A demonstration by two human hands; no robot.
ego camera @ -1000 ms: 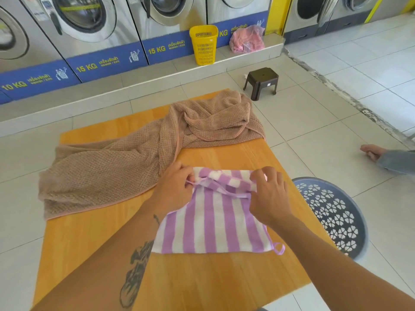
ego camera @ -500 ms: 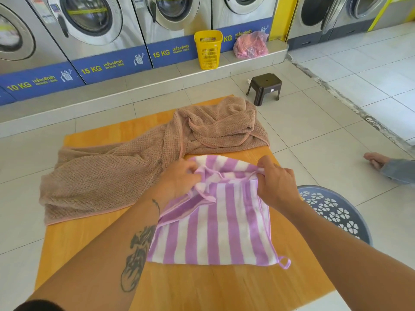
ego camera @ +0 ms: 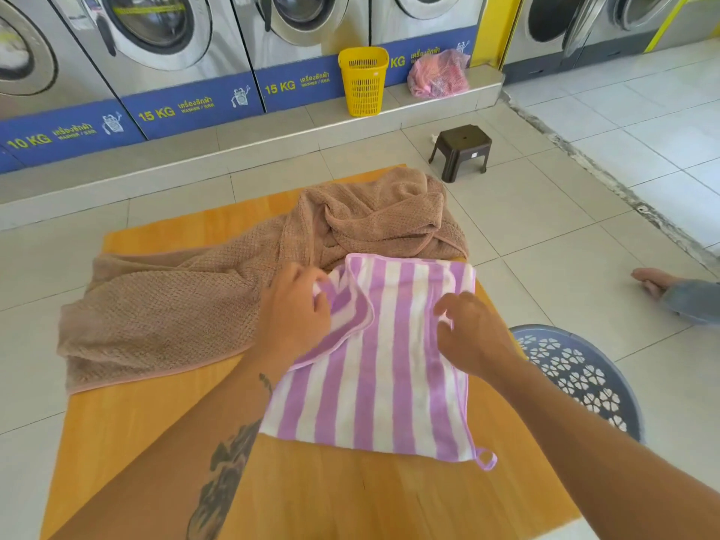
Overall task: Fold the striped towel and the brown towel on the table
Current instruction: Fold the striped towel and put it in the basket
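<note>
Laundromat table [ego camera: 350, 500] — our left hand [ego camera: 296, 309] still pinches the striped towel [ego camera: 389, 376], our right hand [ego camera: 471, 337] just let go, fingers loose — its fold unfinished, brown towel [ego camera: 163, 305] untouched.

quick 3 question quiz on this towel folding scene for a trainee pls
1. True or false: the brown towel is folded neatly.
2. Which hand pinches the turned-over edge of the striped towel?
3. What sits on the floor right of the table? A yellow basket; B perforated blue-grey basket; C stool.
Key: 1 false, it lies crumpled. 2 the left hand. 3 B.
</note>
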